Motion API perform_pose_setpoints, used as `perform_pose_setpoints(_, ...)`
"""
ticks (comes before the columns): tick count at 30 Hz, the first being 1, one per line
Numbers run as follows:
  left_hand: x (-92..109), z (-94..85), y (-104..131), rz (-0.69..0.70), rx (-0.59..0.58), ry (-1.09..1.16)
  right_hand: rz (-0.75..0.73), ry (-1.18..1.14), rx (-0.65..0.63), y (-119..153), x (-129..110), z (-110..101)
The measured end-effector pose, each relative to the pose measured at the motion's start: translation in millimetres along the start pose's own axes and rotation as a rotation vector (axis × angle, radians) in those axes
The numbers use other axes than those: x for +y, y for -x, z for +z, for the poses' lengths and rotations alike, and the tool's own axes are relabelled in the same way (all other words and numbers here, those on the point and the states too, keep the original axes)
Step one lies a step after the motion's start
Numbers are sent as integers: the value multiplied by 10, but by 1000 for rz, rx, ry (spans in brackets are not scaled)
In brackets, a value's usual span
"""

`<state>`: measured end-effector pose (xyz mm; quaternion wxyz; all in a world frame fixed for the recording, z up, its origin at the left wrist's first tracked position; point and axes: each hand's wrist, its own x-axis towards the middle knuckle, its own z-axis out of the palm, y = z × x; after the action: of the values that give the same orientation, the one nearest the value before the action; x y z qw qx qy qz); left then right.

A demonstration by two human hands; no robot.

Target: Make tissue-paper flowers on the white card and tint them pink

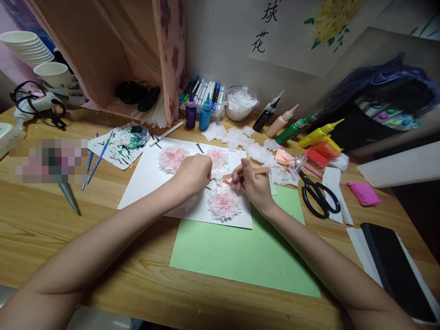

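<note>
My left hand (pixel 194 173) is closed above the middle of a white sheet (pixel 139 191), its fingertips turned down and mostly hidden; I cannot make out what they hold. Just to the right, my right hand (pixel 253 185) grips a wooden stick (pixel 261 170), whose far end points at the left hand. A small peach-coloured piece (pixel 226 182) shows under the stick. Pink-and-white tissue paper flowers lie on the sheet: one at upper left (pixel 173 159), one at upper right (pixel 219 159), one at lower right (pixel 224 204). Another is partly covered by my left forearm.
The white sheet overlaps green paper (pixel 240 256). Torn white tissue (pixel 263 155), black-handled scissors (pixel 318 195) and paint bottles (pixel 288 133) stand or lie to the right. Behind are markers (pixel 208 94) and a plastic bowl (pixel 242 103). Brushes (pixel 99 158) lie left; a phone (pixel 395 270) lies at right.
</note>
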<state>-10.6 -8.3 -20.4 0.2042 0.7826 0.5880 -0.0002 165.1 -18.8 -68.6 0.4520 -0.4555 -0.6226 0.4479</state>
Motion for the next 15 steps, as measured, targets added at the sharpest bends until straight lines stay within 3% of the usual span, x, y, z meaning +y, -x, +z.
perform_pose_setpoints(2,0,13,-3,-4,7,3,129,-102,34,-37,-22,18)
perform_pose_setpoints(4,2,14,-1,-8,7,4,142,-147,31,-38,-29,3)
perform_pose_setpoints(15,1,5,11,-19,11,10,-152,21,-115,77,35,-69)
